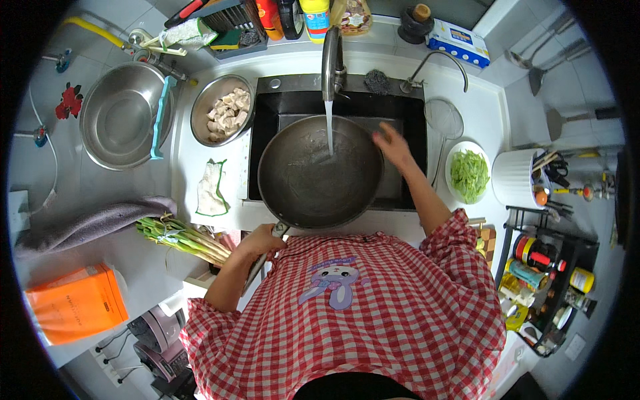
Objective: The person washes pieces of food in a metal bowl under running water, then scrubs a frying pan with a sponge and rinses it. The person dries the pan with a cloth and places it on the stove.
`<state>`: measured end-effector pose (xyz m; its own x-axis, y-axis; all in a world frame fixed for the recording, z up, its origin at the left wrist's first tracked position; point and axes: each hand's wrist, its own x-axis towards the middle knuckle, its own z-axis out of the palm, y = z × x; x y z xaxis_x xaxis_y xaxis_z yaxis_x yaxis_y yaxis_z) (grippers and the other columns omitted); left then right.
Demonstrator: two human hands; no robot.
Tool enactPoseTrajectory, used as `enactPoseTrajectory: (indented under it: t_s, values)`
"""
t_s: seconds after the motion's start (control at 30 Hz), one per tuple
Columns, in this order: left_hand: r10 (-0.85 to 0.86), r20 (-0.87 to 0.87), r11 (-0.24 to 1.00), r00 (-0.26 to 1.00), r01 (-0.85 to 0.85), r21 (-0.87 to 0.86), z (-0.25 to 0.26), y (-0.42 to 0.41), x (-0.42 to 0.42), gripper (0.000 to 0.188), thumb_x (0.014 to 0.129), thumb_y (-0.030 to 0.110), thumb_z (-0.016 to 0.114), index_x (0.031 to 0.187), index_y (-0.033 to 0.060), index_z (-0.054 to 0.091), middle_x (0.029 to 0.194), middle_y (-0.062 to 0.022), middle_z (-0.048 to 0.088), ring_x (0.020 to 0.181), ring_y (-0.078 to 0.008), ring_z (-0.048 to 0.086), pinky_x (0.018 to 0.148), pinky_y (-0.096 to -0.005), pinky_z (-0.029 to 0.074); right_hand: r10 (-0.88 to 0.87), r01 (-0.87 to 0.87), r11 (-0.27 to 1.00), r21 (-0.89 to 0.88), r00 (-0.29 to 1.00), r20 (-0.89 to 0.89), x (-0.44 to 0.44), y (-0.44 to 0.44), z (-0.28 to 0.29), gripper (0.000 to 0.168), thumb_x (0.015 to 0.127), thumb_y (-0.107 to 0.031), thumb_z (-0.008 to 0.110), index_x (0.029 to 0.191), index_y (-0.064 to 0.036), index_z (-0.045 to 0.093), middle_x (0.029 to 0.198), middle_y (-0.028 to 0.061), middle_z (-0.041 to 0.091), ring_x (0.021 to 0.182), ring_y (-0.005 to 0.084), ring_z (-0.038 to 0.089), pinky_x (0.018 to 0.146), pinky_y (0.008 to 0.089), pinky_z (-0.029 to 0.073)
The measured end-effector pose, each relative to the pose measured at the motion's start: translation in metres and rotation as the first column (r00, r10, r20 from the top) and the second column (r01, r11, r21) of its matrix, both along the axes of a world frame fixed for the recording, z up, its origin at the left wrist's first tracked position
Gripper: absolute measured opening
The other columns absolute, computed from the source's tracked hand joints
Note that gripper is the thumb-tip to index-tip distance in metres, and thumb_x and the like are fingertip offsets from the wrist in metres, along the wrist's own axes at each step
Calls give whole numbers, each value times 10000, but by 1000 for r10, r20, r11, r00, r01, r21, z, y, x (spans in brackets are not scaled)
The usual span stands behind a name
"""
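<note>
A dark wok [320, 190] rests over the black sink [406, 187], tilted a little, with water running into it from the metal faucet [332, 65]. My left hand [261, 239] is closed around the wok's handle at the lower left of the pan. To the right of the wok, over the sink, my right hand [393, 146] is held with its fingers apart and nothing in it. A little water lies in the wok. A scouring pad [376, 81] of steel wire sits at the sink's back rim.
Left of the sink stand a steel bowl of pale meat chunks [230, 114] and a white cloth [212, 192]. Scallions [185, 240] lie lower left. At right are a wire strainer [443, 119], a plate of shredded green vegetable [470, 172] and a ribbed white container [515, 177].
</note>
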<state>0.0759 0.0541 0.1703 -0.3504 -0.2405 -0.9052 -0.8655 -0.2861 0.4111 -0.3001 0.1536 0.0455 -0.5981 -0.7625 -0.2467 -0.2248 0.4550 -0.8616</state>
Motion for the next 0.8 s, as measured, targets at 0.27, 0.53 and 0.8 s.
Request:
enactPoseTrajectory:
  t_s: [0.27, 0.53, 0.8]
  values:
    - [16, -18, 996, 1000, -18, -91, 9, 28, 5, 421, 670, 65, 652, 1059, -69, 568, 606, -94, 594, 460, -146, 548, 421, -269, 424, 454, -146, 877, 457, 564, -690, -84, -120, -29, 580, 838, -83, 529, 1355, -322, 416, 1511, 128, 182, 1313, 373, 328, 1008, 433, 379]
    - [46, 35, 990, 998, -41, -135, -10, 48, 17, 446, 643, 93, 638, 1056, -66, 588, 763, -143, 647, 617, -198, 618, 552, -312, 484, 175, -323, 944, -68, 664, -727, -76, -108, 1, 214, 742, 4, 554, 890, -116, 654, 995, 105, 577, 934, 314, 565, 811, 417, 463]
    - [-68, -3, 992, 998, 67, -106, -24, 47, 17, 481, 645, 91, 631, 1092, -76, 573, 706, -138, 630, 596, -177, 599, 530, -294, 472, 621, -783, 593, 188, 296, -726, 89, -27, -3, 100, 742, -90, 562, 741, -81, 661, 818, 73, 571, 802, 261, 583, 735, 386, 486]
